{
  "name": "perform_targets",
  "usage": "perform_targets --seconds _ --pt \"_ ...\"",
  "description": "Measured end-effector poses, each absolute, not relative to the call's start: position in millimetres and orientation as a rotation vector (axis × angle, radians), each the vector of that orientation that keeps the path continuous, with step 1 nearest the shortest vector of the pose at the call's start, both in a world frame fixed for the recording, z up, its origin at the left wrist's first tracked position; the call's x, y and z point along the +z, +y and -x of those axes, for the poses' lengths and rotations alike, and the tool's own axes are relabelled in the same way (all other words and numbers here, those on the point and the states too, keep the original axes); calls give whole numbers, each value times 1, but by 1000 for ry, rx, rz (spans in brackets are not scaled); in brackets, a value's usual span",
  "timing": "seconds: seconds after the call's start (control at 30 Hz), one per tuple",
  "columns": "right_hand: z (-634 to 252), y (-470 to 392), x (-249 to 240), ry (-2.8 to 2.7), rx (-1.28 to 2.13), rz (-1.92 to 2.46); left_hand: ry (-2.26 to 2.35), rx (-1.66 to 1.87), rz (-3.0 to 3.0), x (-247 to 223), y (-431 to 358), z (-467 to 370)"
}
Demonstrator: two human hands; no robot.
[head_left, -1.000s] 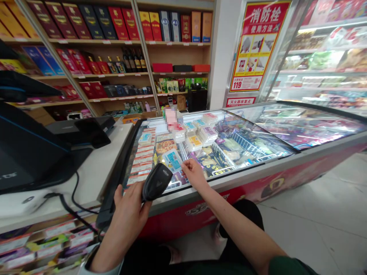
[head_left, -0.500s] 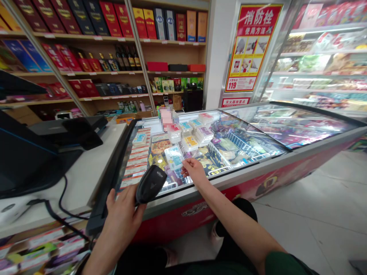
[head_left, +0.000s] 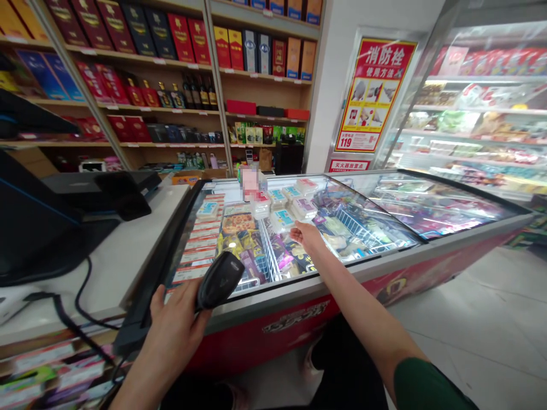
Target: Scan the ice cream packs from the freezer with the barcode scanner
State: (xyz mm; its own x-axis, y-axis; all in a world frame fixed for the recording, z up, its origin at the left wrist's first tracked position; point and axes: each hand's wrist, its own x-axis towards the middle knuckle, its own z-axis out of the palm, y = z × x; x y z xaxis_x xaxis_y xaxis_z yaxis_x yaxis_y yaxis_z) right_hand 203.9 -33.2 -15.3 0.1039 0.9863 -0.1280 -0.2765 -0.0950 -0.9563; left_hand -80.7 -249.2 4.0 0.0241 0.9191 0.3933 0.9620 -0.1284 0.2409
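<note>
"What are we holding?"

"Our left hand wraps round a black plastic handheld scanner. Our right hand has curled fingers at the near corner of a flat white pack with a blue label; we cannot tell whether they pinch it."

"Where's that pack?"

"Beside other white packs on our red, glass-topped freezer."

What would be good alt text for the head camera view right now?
A left hand holds a black handheld scanner while the right hand is close beside a flat white, blue-labelled pack on a red-fronted, glass-topped freezer; wooden shelves of colourful boxes stand behind.
</note>
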Motion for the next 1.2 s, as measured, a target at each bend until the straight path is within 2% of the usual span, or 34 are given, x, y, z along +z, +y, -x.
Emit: perform_targets --seconds 0.37,0.83,1.2 --pt "-181 -48 -17 -1048 1321 1154 -2015 -639 2180 3 -251 87" --pt "-160 -56 -23 -1271 1275 1260 -2132 -735 2071 8 -261 104" --pt "-48 -13 -1 -1601 1248 1425 -2169 -807 1951 1 -283 140"
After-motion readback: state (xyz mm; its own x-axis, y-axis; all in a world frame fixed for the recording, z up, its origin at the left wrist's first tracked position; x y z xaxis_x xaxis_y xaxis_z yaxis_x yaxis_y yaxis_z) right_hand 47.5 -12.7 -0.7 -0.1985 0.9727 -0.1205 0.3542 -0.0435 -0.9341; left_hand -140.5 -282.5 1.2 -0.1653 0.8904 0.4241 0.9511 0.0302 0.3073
